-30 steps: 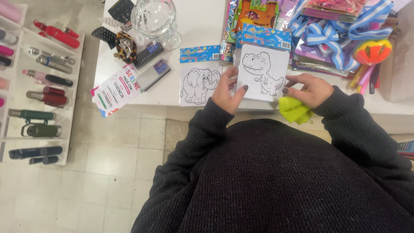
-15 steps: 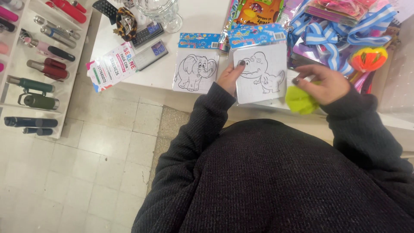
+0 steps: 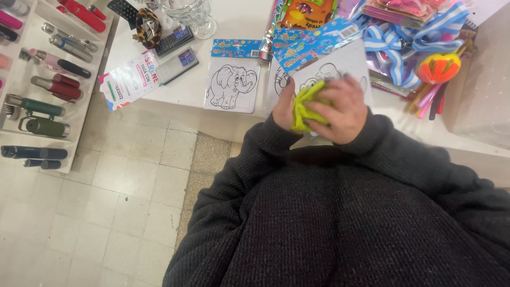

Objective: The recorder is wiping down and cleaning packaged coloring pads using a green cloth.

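The white tabletop (image 3: 239, 16) spreads beyond the fingers, carrying an elephant colouring sheet (image 3: 232, 85) well to their left. A second colouring sheet (image 3: 348, 64) stands just behind them, its left edge pinched by the left hand (image 3: 285, 106). The right hand (image 3: 342, 109) has its fingers (image 3: 340, 93) clenched on a yellow-green cloth (image 3: 307, 106), pressed against that sheet.

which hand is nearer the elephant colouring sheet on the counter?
Left. The left hand is just to the right of the elephant sheet, not touching it. The right hand is farther right, pressing a yellow-green cloth.
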